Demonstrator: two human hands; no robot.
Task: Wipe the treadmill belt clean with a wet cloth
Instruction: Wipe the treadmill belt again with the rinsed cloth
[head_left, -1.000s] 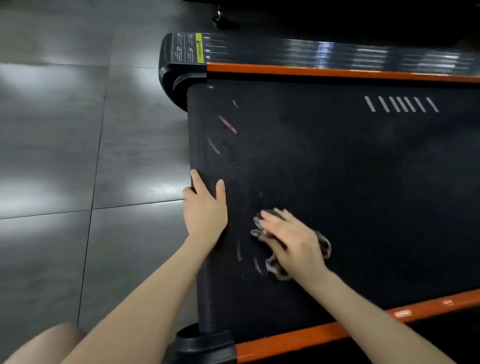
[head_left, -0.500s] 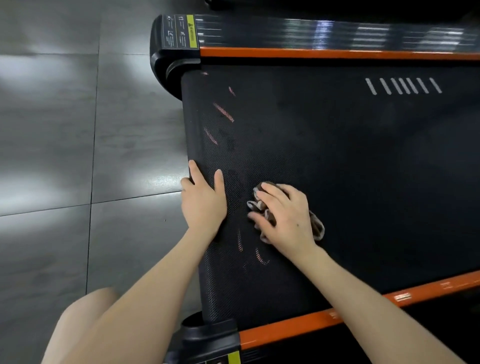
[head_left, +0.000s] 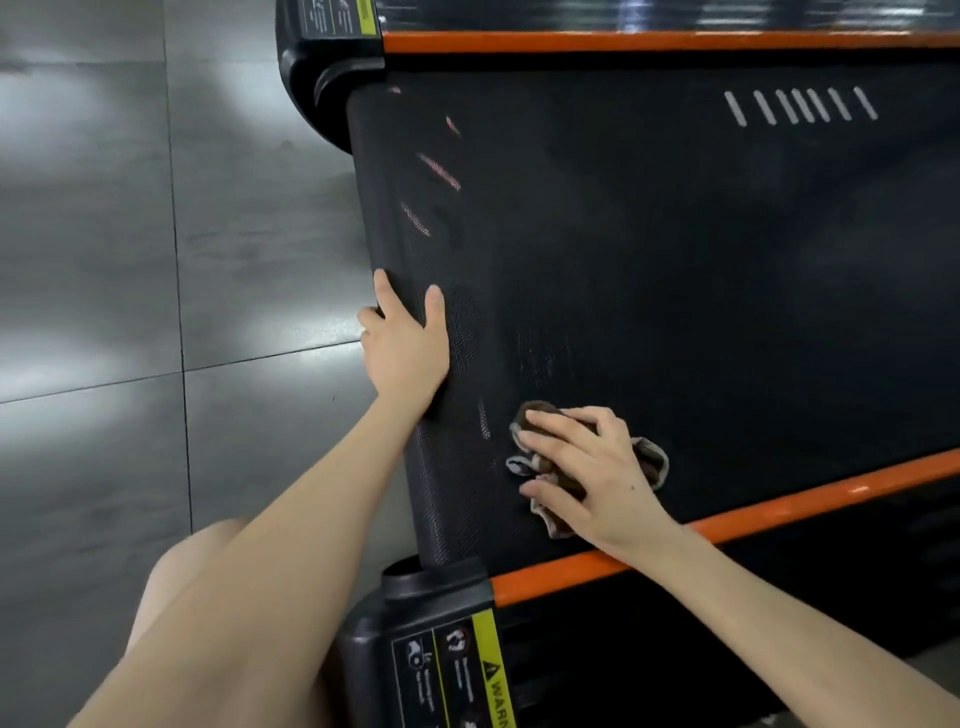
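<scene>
The black textured treadmill belt (head_left: 675, 260) fills the right of the head view. It carries pinkish smear marks (head_left: 439, 171) near its left end and white stripes (head_left: 800, 106) at the far right. My left hand (head_left: 405, 353) rests on the belt's rounded left end, thumb on top and fingers over the edge. My right hand (head_left: 597, 478) grips a crumpled brown-grey cloth (head_left: 652, 460) and presses it onto the belt near the near orange rail. Most of the cloth is hidden under the hand.
Orange side rails run along the far (head_left: 623, 40) and near (head_left: 779, 512) sides of the belt. A black end cap with a yellow warning label (head_left: 447, 660) sits at the near left corner. Grey floor tiles (head_left: 130, 260) lie to the left, and my knee (head_left: 176, 577) is low in the frame.
My right hand slid the cloth toward the near orange rail, away from my left hand. The left hand stayed on the belt's end. The view shifted closer.
</scene>
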